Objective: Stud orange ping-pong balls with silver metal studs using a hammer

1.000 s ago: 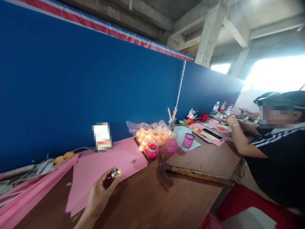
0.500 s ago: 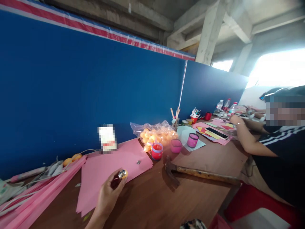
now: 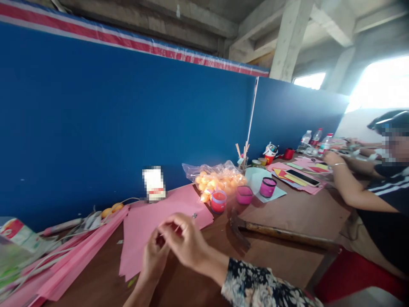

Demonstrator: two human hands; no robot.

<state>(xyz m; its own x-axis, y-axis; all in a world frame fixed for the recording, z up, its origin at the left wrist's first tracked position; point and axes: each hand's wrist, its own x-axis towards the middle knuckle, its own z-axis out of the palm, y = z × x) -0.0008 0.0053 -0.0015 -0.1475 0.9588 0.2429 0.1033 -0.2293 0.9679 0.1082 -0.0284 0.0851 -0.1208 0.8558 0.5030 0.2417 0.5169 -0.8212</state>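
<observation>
My left hand (image 3: pixel 155 255) is closed with its fingers curled, above the front edge of a stack of pink paper (image 3: pixel 145 226). Half a second ago an orange ball with shiny silver pieces on it showed in these fingers; now the fingers cover it. My right hand (image 3: pixel 190 244) meets the left one, thumb and fingertips pinched together over the same spot. Whatever lies in that pinch is hidden. Just beyond the right hand, a small cluster of silver bits (image 3: pixel 194 215) rests on the pink paper.
A claw hammer (image 3: pixel 284 232) lies right of my hands. Behind stand a red cup (image 3: pixel 218 202), two pink containers (image 3: pixel 244 195) and a clear bag of orange balls (image 3: pixel 220 181). Pink strips (image 3: pixel 79 256) and cables lie left. A co-worker (image 3: pixel 380 196) sits at right.
My right hand has come in from the lower right and joined my left hand, covering the ball. The whole scene has shifted rightward as the view turned slightly left.
</observation>
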